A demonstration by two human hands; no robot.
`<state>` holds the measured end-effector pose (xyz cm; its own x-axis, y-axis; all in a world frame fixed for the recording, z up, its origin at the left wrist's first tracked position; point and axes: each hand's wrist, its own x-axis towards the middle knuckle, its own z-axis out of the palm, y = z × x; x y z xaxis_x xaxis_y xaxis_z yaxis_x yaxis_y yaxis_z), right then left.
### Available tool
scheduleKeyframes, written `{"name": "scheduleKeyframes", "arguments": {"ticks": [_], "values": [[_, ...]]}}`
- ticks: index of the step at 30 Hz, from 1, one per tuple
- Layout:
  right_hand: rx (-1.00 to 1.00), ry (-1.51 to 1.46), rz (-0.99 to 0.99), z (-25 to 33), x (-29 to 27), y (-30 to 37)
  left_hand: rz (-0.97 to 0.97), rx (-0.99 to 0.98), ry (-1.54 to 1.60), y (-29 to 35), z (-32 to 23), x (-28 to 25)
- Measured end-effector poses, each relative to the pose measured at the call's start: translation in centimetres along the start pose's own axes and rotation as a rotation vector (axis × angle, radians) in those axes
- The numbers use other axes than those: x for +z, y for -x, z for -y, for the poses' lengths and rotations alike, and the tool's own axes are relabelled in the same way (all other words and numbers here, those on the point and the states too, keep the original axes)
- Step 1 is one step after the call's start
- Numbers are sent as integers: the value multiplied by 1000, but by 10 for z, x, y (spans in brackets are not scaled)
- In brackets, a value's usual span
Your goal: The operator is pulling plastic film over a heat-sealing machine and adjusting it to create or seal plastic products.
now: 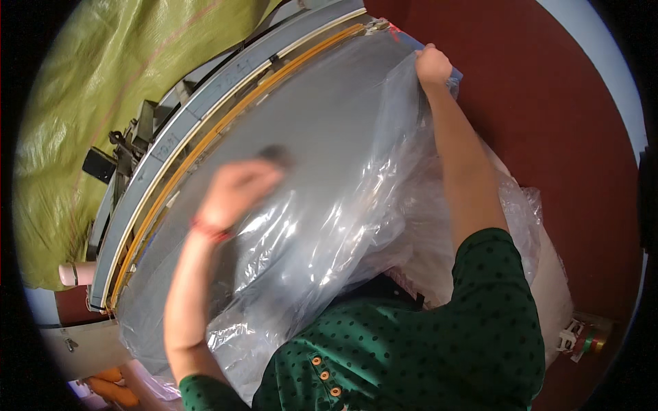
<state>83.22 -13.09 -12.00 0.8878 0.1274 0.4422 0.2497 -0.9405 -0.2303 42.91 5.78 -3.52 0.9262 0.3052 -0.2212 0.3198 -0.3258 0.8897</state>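
A large clear plastic sheet (363,198) lies in shiny folds over a broad grey surface (315,109) and bunches up near my body. At the far right corner my right hand (433,65) is closed around the edge of the plastic sheet, with that arm stretched out. My left hand (240,188) hovers or passes over the middle of the grey surface, smeared by motion. A dark blurred patch (275,154) shows just beyond its fingertips; whether it is a thing in the hand or a shadow, I cannot tell. A red band circles the left wrist.
Along the far left side runs a grey rail (164,147) with an orange strip (226,120) beside it. Dark metal brackets (140,127) stick out behind the rail, next to a yellow-green cover (103,61). A pink bottle-like cylinder (77,274) sits at the left end.
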Motion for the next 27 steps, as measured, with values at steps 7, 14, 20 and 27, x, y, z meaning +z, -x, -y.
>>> {"name": "scheduleKeyframes", "arguments": {"ticks": [7,14,20,27], "values": [[4,-25,44,9,-9,3,-48,114,-331,-148,-41,136],[-55,18,-5,16,0,12,521,79,742,-26,-29,70],[-36,37,83,-2,-15,-1,541,-205,326,232,60,-36],[-64,73,114,-2,27,-19,-1028,-655,-870,501,88,-192]]}}
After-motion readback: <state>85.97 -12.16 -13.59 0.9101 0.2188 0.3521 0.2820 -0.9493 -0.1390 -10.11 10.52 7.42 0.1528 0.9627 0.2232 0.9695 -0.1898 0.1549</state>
